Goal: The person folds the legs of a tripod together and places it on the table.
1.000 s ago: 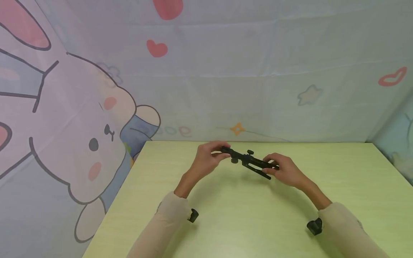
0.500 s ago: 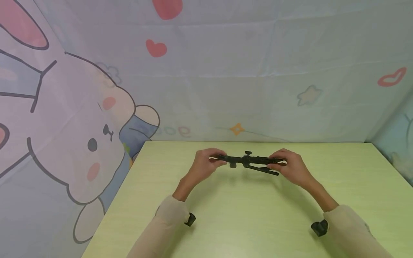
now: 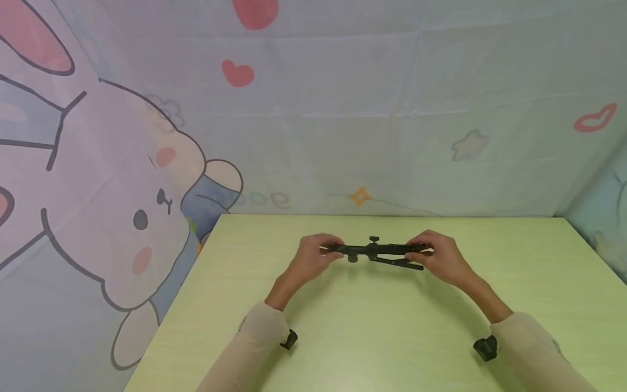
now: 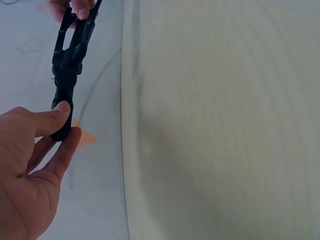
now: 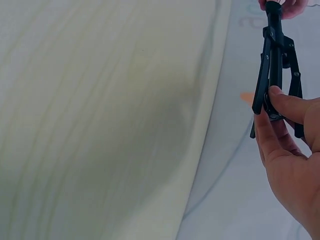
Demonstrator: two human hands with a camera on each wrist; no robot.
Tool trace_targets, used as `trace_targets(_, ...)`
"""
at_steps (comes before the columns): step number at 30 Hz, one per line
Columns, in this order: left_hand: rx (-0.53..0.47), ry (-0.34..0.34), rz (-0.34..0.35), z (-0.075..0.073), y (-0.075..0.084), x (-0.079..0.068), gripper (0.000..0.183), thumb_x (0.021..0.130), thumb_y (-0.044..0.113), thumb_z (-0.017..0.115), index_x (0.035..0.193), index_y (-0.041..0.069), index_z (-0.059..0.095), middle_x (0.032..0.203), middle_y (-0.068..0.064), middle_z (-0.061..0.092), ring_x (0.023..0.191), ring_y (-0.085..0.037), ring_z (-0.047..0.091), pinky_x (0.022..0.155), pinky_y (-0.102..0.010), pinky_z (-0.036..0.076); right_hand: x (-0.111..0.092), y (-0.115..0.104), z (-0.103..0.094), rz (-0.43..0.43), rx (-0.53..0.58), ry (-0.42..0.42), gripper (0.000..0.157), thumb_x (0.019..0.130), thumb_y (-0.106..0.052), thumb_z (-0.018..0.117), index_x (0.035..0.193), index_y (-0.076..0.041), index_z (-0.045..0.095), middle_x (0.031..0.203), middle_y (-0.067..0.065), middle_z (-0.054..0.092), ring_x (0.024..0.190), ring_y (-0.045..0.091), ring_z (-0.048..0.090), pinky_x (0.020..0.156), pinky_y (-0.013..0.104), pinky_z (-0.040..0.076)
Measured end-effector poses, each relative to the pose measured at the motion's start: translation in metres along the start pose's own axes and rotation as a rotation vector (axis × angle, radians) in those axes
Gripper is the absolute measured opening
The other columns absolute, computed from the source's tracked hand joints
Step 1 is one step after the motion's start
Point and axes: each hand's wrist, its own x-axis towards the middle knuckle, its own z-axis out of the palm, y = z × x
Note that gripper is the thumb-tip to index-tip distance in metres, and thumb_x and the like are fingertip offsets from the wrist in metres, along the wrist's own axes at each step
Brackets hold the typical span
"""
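Observation:
A small black tripod (image 3: 360, 250) is held sideways over the far part of the table, its legs mostly folded. My left hand (image 3: 313, 255) pinches its head end between thumb and fingers, which the left wrist view shows closely. At the other end my right hand (image 3: 439, 253) grips the leg end, the thumb on one side and fingertips on the other. In the right wrist view the folded legs of the tripod (image 5: 275, 65) spread slightly around the centre column. A round knob sticks up from its middle and another hangs below, nearer the left hand.
The pale yellow-green table (image 3: 382, 337) reaches back to a fabric backdrop (image 3: 343, 130) printed with hearts and a large rabbit. A black wrist camera (image 3: 290, 340) sits under the left sleeve, another black camera (image 3: 486, 347) under the right.
The tripod has turned from slanting down to the right to nearly level, and both hands have moved with it. Over the last half second it has come slightly nearer.

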Motion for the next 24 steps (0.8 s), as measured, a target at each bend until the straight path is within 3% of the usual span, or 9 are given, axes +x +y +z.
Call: trace_targets(24,0.218,-0.142,-0.041,0.01,-0.016,-0.002,0.019,0.093,-0.001,0.077,0.112,0.0,0.076,0.109,-0.015,0.074,0.096,-0.025,0.074,0.08,-0.025,0.062,-0.003,0.022,0.021,-0.006,-0.057,-0.066,0.018,0.087,0.0,0.083,0.104,0.003,0.076,0.098,0.01,0.068,0.088,0.029,0.073,0.073,0.031,0.064)
